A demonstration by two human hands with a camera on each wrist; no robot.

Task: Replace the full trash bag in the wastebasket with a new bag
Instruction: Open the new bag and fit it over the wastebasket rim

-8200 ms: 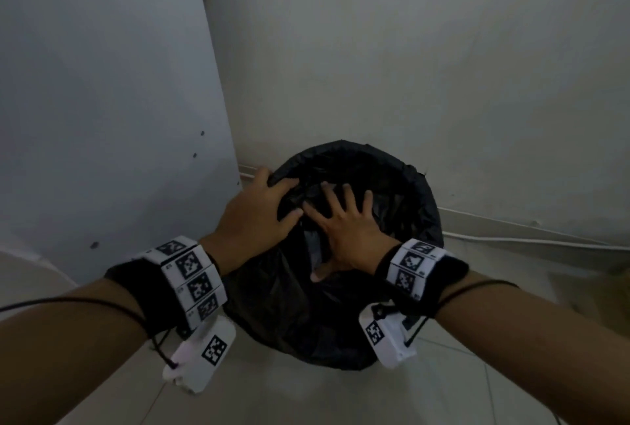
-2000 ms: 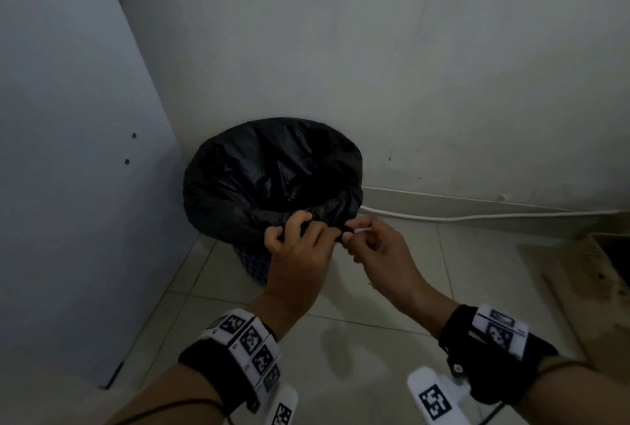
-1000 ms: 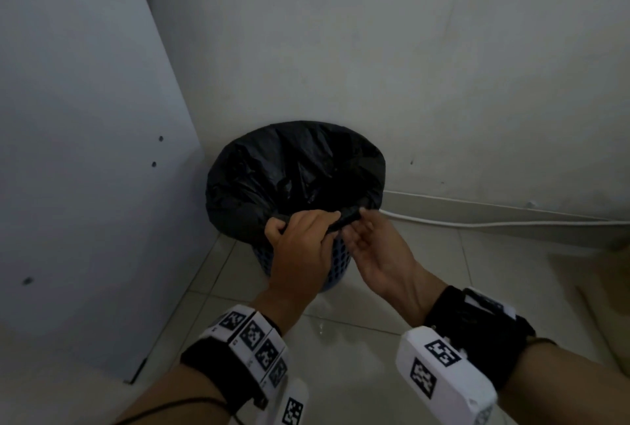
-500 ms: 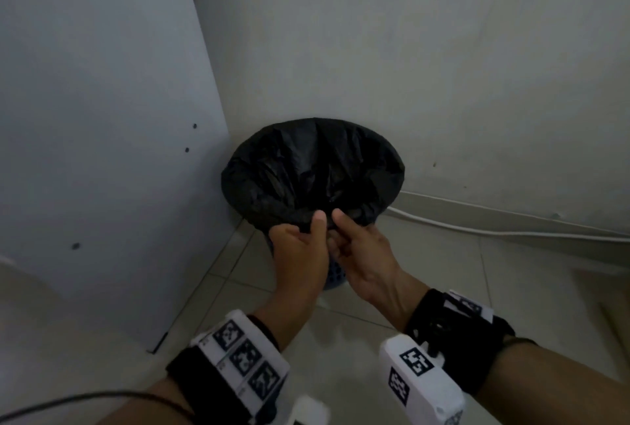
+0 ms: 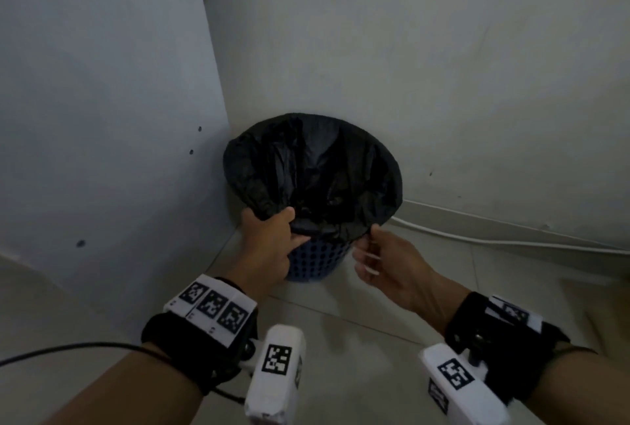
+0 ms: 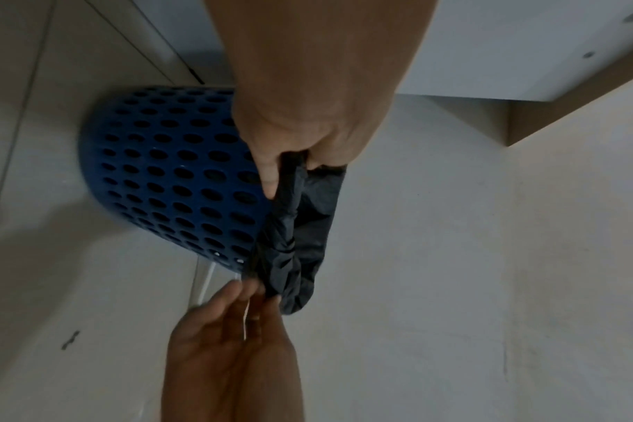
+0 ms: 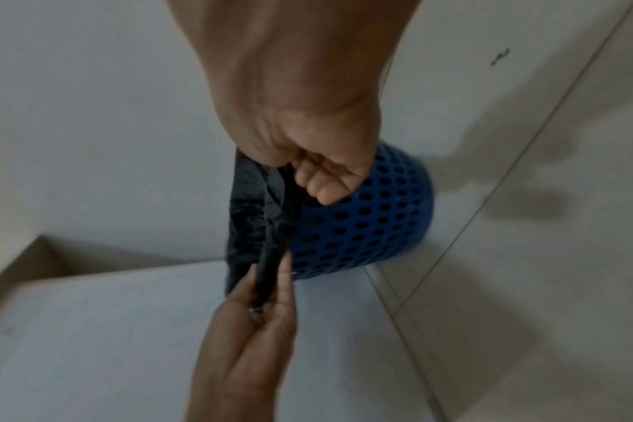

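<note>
Both grips, left hand (image 5: 269, 247) and right hand (image 5: 385, 264), pinch the bag (image 5: 313, 169) hem; a hard tug could tear it or tip the basket (image 5: 318, 261).

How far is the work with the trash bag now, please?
Done: a black bag lines the blue wastebasket, folded over its rim. In hand: the left hand and right hand pinch its near edge. Left: smoothing that edge down. No full bag shows.

wrists: black straps (image 5: 504, 332), both arms bare
strap tags: white bands with black square markers (image 5: 213, 305)
wrist cams: white boxes (image 5: 276, 377), one marker each
cable: thin black lead (image 5: 78, 349), left forearm
</note>
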